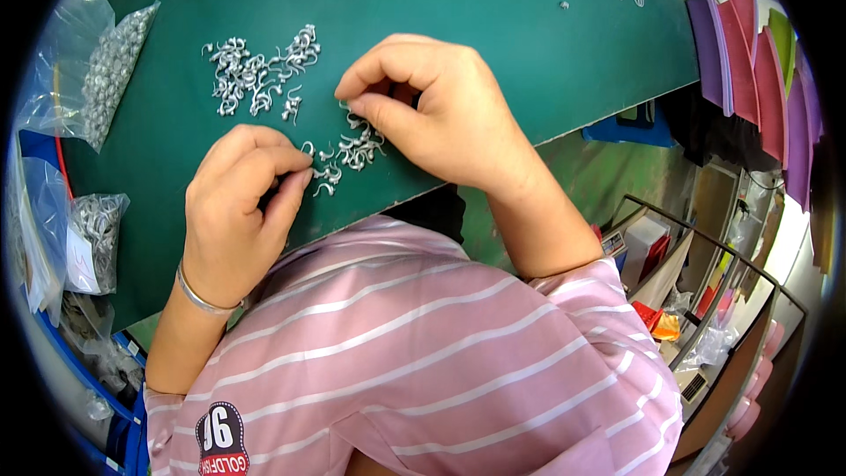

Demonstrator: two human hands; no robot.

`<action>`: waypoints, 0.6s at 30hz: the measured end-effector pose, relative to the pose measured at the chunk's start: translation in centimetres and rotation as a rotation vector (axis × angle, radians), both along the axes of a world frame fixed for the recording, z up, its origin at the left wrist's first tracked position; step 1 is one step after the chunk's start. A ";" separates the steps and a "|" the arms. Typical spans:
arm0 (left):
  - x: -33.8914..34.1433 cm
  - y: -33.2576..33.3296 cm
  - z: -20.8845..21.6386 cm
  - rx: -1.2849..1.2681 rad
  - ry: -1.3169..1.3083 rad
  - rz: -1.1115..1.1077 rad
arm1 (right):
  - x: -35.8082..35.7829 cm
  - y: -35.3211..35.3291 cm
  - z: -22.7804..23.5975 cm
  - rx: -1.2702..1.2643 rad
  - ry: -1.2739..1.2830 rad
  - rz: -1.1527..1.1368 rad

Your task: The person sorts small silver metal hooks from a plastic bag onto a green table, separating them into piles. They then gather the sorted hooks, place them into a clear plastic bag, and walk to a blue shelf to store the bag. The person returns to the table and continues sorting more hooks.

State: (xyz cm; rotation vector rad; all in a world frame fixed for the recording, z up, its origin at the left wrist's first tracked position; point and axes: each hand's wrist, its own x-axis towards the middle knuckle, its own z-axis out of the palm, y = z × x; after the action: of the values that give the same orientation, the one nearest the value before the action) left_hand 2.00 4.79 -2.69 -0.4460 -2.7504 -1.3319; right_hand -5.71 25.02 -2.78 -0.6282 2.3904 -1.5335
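I could cross the table (493,0) beyond the larger hook pile (233,71); a filled bag (115,79) blocks left of it, hands (231,203) right and nearer.

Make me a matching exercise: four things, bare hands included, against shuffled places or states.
1. bare left hand
2. bare right hand
3. larger heap of curved silver metal hooks
4. clear plastic bag of rounded silver metal pieces

A. left side of the green table
B. bare-wristed, fingertips by the smaller hook heap
C. silver bangle at the wrist
D. spread loosely beyond the left hand

Pairs: 1-C; 2-B; 3-D; 4-A
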 end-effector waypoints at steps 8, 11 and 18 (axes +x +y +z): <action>0.3 -0.3 0.1 -0.002 0.007 -0.008 | 0.8 0.2 0.3 0.071 0.067 0.048; 0.7 -0.5 0.2 0.001 0.005 -0.001 | 1.1 0.4 0.4 0.091 0.127 0.118; 2.1 -1.2 4.7 1.058 -0.485 -0.009 | 1.6 0.2 0.9 0.098 0.155 0.126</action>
State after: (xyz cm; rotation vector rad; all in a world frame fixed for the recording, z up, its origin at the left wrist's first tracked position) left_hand 4.06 3.55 1.97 -0.0418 -1.8079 -2.8372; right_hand -4.15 25.20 -1.90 -0.8875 2.4665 -1.3524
